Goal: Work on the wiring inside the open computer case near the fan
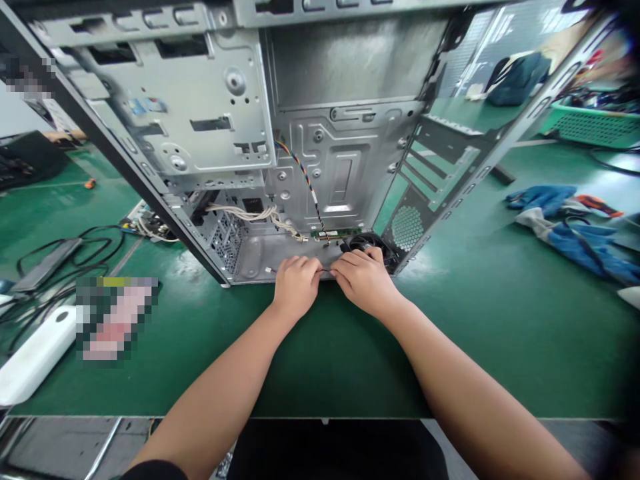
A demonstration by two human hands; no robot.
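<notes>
An open metal computer case (345, 67) stands on the green table. At its bottom front edge, my left hand (296, 283) is closed on a thin dark cable, whose small white connector (269, 270) pokes out to the left. Close beside it, my right hand (363, 277) pinches the same cable, fingertips nearly meeting the left ones. Behind the right hand sits a black fan (370, 241), partly covered by it. A green circuit board (340, 234) lies behind the hands, with a multicoloured cable (306, 175) running down to it. White wires (250, 213) lie at the case's lower left.
On the green table (480, 320), blue and grey gloves (575, 227) lie at right, below a green basket (595, 123). Black cables (95, 257), a white power strip (40, 353) and a blurred pink item (120, 323) are at left. A dark bag (517, 79) sits behind.
</notes>
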